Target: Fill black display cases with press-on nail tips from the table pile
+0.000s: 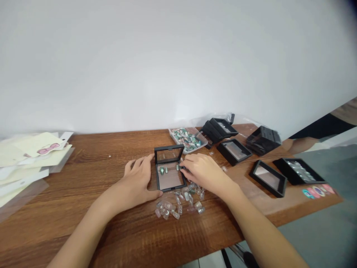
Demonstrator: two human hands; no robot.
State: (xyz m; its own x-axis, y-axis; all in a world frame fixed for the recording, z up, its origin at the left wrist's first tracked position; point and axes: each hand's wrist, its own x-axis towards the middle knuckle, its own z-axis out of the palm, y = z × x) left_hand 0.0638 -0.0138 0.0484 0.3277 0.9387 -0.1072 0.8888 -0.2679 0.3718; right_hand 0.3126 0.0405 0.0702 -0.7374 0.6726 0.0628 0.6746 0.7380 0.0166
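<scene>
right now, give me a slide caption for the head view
Left hand at an open black case, right hand at its right side, green press-on nails inside.

Tabletop (92, 162) is brown wood grain, kinda soft sheen. Open case (170, 182) looks like black plastic, pretty matt, with a glossy clear lid window (169, 154). The little green pieces (162, 170) inside are super shiny, almost metallic. Tub (192, 151) by the back edge is clear plastic; cards (36, 146) near the back left corner look like matt paper.

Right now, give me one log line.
left hand: spread at left side of open box | right hand: at its right edge, hold unclear | inside: green nails | in front: loose nails
</scene>
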